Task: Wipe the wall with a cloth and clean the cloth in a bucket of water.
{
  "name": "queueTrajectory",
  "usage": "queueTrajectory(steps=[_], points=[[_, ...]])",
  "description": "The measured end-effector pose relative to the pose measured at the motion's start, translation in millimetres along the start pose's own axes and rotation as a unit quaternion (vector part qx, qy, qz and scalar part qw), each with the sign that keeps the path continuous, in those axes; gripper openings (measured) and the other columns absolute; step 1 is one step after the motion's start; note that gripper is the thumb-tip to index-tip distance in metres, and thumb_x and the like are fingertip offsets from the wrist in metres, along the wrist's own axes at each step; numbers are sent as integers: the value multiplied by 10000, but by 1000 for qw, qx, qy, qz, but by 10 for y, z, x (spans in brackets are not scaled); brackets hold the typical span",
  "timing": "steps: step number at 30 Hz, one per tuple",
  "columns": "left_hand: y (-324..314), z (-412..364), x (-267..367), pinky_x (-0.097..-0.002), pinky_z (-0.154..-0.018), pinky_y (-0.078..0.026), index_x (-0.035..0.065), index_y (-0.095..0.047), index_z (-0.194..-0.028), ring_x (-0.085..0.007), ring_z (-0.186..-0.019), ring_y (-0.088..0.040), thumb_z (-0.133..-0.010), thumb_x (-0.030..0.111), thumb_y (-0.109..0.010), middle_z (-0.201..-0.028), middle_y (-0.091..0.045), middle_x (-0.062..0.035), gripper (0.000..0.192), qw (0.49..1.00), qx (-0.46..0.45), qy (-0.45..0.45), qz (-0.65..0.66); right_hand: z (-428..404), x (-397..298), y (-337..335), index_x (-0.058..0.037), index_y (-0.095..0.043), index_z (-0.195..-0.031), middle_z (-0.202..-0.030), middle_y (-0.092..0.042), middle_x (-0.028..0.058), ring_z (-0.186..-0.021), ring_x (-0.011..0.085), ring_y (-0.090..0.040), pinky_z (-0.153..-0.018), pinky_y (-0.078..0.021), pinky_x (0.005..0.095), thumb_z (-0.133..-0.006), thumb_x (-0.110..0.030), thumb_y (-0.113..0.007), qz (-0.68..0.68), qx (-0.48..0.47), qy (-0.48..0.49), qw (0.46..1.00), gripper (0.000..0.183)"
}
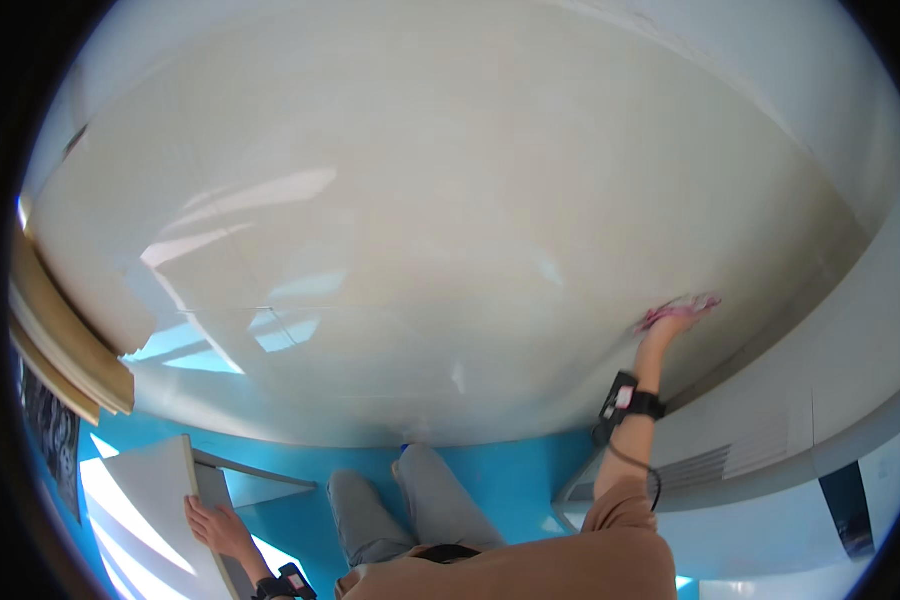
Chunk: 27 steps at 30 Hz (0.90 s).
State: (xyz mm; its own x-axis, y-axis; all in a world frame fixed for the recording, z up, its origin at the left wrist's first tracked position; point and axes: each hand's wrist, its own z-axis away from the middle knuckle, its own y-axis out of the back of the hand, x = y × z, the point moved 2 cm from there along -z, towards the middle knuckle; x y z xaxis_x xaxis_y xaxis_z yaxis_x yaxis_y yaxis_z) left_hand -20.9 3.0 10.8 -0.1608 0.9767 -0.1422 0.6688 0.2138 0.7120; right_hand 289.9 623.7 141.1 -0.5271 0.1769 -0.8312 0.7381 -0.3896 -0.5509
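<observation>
A pink cloth (675, 309) is under my right hand (669, 330), pressed against a large pale glossy wall surface (457, 225) at the right. The arm is stretched out, and a black device is strapped to the wrist. My left hand (214, 527) rests on the edge of a light grey panel (154, 495) at the lower left, its fingers spread over the rim. Another black device is on that wrist.
A grey-white cabinet or appliance with vent slats (697, 469) stands along the right. Cream moulded trim (75, 337) juts in at the left. The floor (285, 532) is blue with sunlit patches. My legs are below the wall surface.
</observation>
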Motion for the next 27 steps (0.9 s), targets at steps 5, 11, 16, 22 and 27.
queueTrajectory(steps=[5,11,16,22,27], points=[[55,-63,195,-399,-957,-293,56,-391,-1204,-268,-1188,-362,-726,123,-589,-1267,-395,-113,522,995,-84,31,52,761,557,-202,-174,-158,-1382,-1439,-93,98,-1294,376,-105,-954,-199,559,-899,-406,-281,196,-90,455,864,550],[761,-514,932,-464,-1020,-175,27,-341,-1266,-337,-1252,-256,-697,59,-605,-1317,-324,-172,628,928,-47,-186,320,2004,360,-801,-161,-302,-1342,-1437,-118,120,-1301,408,-48,-1011,-33,539,-890,-318,-356,272,-292,606,688,481],[2018,-878,2056,-413,-959,-328,20,-390,-1251,-351,-1180,-374,-708,33,-565,-1264,-412,-153,571,752,31,-441,490,2629,267,-1064,-154,-428,-1275,-1398,-253,115,-1306,376,-98,-1007,-40,536,-883,-273,-378,272,-506,586,571,413],[2411,-870,2856,-468,-991,-261,-16,-346,-1264,-367,-1235,-294,-715,123,-593,-1312,-333,-213,618,658,93,-477,576,2372,92,-1033,11,-459,-1205,-1306,-376,185,-1202,399,-339,-987,-261,429,-876,-185,-371,149,-554,538,617,393],[2621,-732,3232,-530,-953,-265,-33,-367,-1243,-439,-1189,-295,-717,264,-611,-1323,-272,-258,651,673,136,-383,618,1839,-320,-690,26,-400,-1248,-1334,-295,238,-1232,398,-287,-1001,-233,470,-897,-192,-330,175,-316,648,671,419]])
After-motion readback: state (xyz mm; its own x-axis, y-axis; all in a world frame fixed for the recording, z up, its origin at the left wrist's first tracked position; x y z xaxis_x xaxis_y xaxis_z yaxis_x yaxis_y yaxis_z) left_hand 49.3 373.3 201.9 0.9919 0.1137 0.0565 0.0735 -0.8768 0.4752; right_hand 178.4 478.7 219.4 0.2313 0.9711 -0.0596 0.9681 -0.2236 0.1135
